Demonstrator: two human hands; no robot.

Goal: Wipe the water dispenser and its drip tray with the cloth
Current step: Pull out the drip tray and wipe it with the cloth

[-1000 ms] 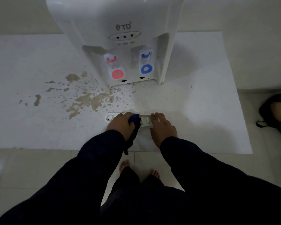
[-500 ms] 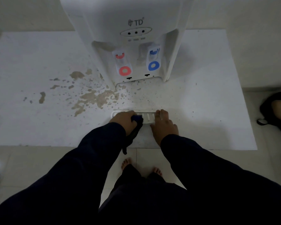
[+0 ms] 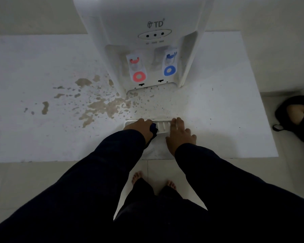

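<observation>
A white water dispenser [image 3: 147, 32] with a red tap and a blue tap stands at the back of a white counter [image 3: 218, 111]. Its white slatted drip tray [image 3: 162, 127] lies detached on the counter, in front of the dispenser. My left hand [image 3: 139, 128] presses a dark blue cloth [image 3: 154, 128] onto the tray's left part; the cloth's tail hangs under my wrist. My right hand [image 3: 178, 135] rests flat on the tray's right end, fingers on its edge. Most of the tray is hidden under my hands.
Brown dried stains [image 3: 102, 106] spread over the counter left of the dispenser and into its empty tray bay. Beyond the counter's right edge, another person's foot in a dark sandal [image 3: 297, 116] rests on the tiled floor. My bare feet [image 3: 153, 181] stand below the counter's front edge.
My view has shifted so the dispenser sits further right and lower. My left hand with the cloth has slid a little left along the tray. My right hand stays on the tray's right end.
</observation>
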